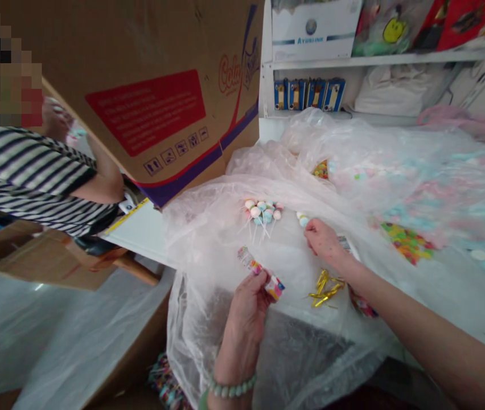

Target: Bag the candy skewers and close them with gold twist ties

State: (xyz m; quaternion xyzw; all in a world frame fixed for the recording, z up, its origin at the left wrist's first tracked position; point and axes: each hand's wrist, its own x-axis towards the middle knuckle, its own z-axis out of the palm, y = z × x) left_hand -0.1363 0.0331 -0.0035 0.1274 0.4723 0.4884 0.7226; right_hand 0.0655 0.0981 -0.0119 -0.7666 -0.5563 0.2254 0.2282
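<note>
My left hand (249, 296) is closed around a small printed plastic candy wrapper (274, 286), whose narrow clear end sticks out past the fingers to the upper left. My right hand (321, 239) reaches in from the right, its fingertips pinched at a small pastel candy (302, 218) in white, yellow and blue. Between and beyond the hands lies a bunch of pastel lollipops (263, 212) with white sticks pointing toward me. Gold twist ties (327, 289) lie in a loose pile below my right wrist. A printed packet (362, 304) is partly hidden under my right forearm.
Clear plastic sheeting (208, 228) covers much of the white table. Bagged pastel candies (439, 188) and gummy candies (409, 242) lie at right. A large cardboard box (161, 102) stands at back left, a person in a striped shirt (24, 176) beside it. Shelves (379, 60) stand behind.
</note>
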